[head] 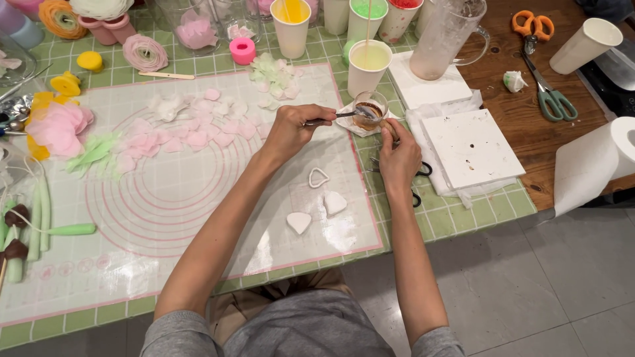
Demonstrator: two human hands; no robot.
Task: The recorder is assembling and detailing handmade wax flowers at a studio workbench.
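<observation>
My left hand (291, 131) grips metal tweezers (337, 116) whose tips reach into a small glass cup (370, 109) of brown liquid. This cup stands on a white tissue at the right edge of a translucent work mat (165, 218). My right hand (399, 157) is closed around a small brown piece beside the cup, over black-handled scissors (421, 173). Near my wrists lie two white petal-shaped pieces (335, 202) and a wire petal cutter (318, 177).
Pink, white and green petals (198, 135) are scattered on the mat. Paper cups (292, 28) of coloured liquid, a clear jug (447, 36), white foam blocks (472, 147), scissors (554, 99) and a paper towel roll (592, 162) stand around. Green stems (40, 218) lie at left.
</observation>
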